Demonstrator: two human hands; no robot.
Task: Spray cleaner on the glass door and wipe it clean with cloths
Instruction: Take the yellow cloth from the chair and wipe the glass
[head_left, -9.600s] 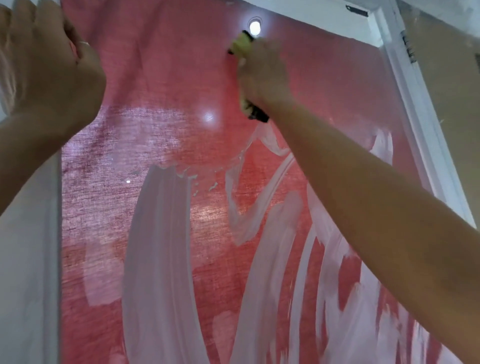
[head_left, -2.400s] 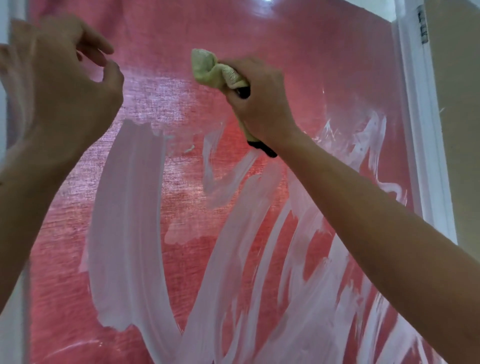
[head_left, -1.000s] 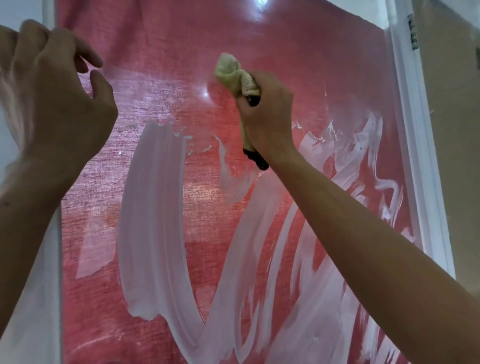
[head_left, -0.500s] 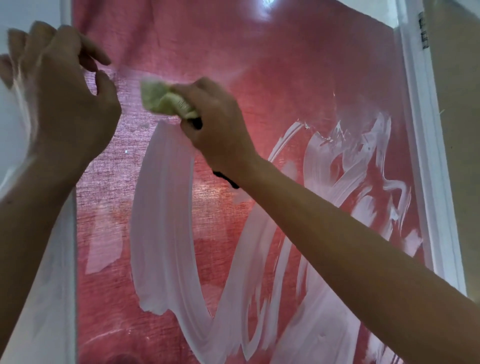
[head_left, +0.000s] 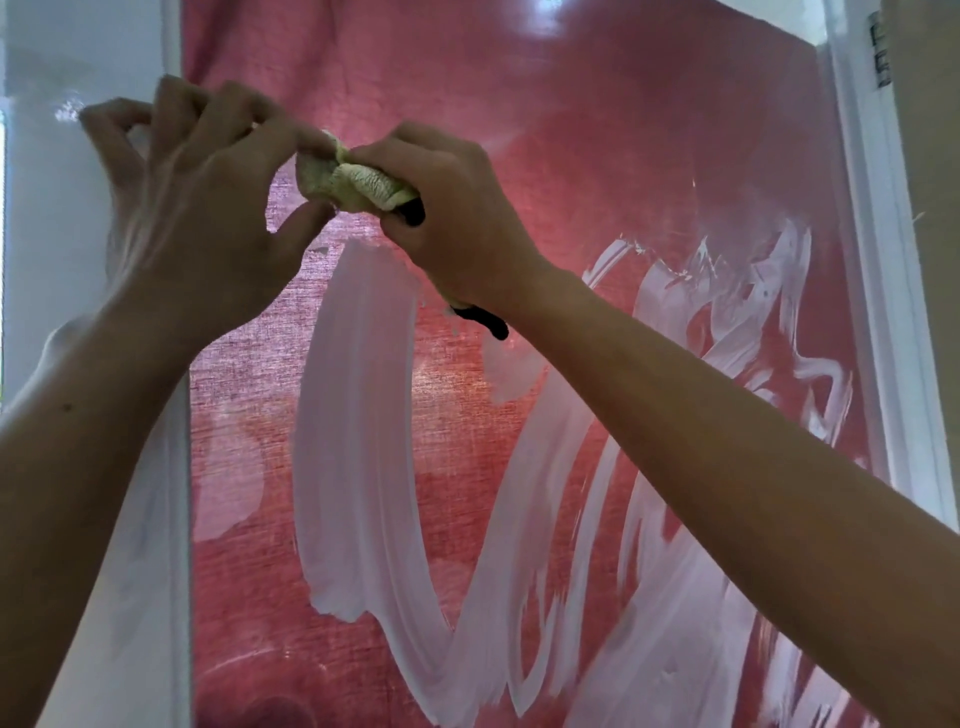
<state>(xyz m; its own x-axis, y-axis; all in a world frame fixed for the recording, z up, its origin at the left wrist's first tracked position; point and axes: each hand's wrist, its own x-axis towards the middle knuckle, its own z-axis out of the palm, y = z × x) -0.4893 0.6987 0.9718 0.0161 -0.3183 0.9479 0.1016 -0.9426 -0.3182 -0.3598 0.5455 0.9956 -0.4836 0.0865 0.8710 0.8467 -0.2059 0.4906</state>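
On glass door (head_left: 597, 156): white smears (head_left: 358, 441).

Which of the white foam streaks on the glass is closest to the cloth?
The broad left streak: its top ends just below the yellow cloth; the thin streaks lie far right.

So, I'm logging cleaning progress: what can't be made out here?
- Head view: the yellow cloth is mostly bunched inside the right hand and pinched by the left hand.
- Glass door: bottom cut off by the frame edge.
- Black item under the right wrist: unidentifiable.
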